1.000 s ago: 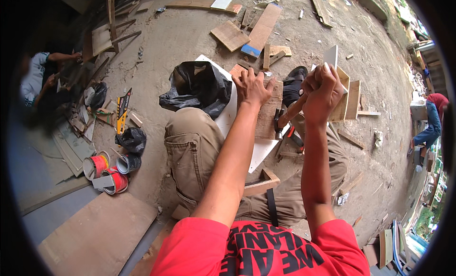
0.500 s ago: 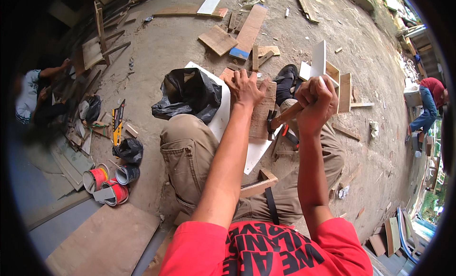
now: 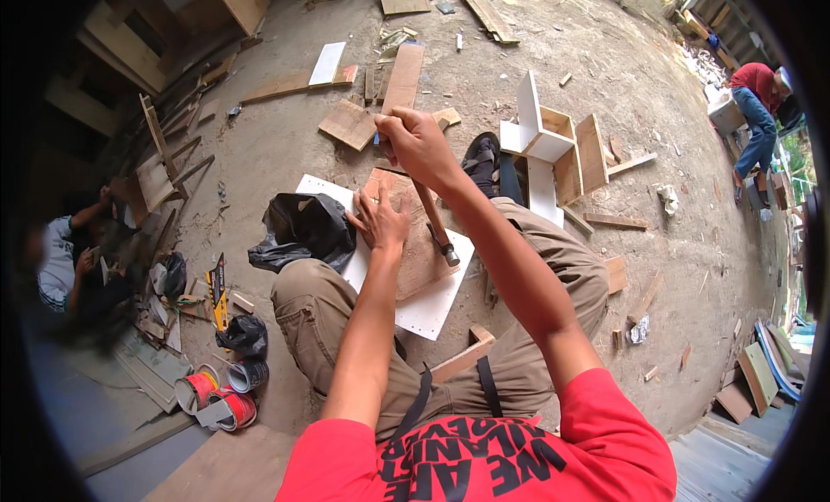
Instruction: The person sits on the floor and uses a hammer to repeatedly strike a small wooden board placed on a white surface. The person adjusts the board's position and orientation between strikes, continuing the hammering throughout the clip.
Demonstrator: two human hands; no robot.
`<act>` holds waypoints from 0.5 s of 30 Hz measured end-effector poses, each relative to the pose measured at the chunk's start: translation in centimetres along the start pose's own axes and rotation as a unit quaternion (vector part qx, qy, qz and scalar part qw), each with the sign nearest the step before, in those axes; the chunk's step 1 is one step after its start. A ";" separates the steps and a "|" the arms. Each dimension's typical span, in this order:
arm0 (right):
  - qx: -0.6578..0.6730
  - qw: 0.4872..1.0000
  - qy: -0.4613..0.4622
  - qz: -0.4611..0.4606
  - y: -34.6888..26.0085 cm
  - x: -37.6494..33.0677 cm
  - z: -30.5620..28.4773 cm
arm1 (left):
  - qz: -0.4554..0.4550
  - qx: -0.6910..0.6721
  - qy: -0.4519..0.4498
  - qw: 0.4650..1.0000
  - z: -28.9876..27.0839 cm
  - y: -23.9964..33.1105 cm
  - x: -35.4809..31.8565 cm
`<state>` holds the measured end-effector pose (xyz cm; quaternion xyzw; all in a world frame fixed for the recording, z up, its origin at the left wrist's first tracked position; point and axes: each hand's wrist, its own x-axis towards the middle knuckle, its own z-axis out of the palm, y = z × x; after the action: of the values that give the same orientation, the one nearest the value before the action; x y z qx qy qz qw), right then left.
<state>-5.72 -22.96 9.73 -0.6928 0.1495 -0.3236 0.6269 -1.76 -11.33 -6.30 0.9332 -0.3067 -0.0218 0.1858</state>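
My right hand (image 3: 417,146) is raised and closed around the wooden handle of a hammer (image 3: 435,228), whose metal head hangs down over the board. My left hand (image 3: 380,220) presses flat, fingers spread, on a brown wooden board (image 3: 417,258). That board lies on a white panel (image 3: 432,307) across my knees. I sit on the dirt ground in khaki trousers and a red shirt.
A black plastic bag (image 3: 303,230) lies left of the board. A half-built box of white and brown panels (image 3: 562,147) stands beyond my feet. Paint cans (image 3: 216,396) and a yellow tool (image 3: 218,287) sit at left. One person crouches at far left (image 3: 65,260), another at far right (image 3: 756,100). Wood offcuts litter the ground.
My right hand has swung the hammer from the right side up and toward the middle above the board. My left hand stays pressed on the board. The view has shifted slightly.
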 end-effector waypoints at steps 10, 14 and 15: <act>0.034 0.994 -0.021 0.102 -0.2 2.3 1.6 | 0.104 -0.087 -0.145 0.980 0.2 1.4 4.7; -0.045 0.998 0.043 0.028 -1.2 1.3 2.9 | 0.107 -0.087 -0.049 0.989 1.0 0.9 4.3; -0.071 0.996 0.054 0.005 -1.2 1.1 3.1 | 0.110 -0.092 -0.039 0.989 1.2 1.0 4.5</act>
<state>-3.14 -21.02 11.14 -0.7161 0.2094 -0.3461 0.5688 1.13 -15.04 -6.75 0.8711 -0.4113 -0.0659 0.2603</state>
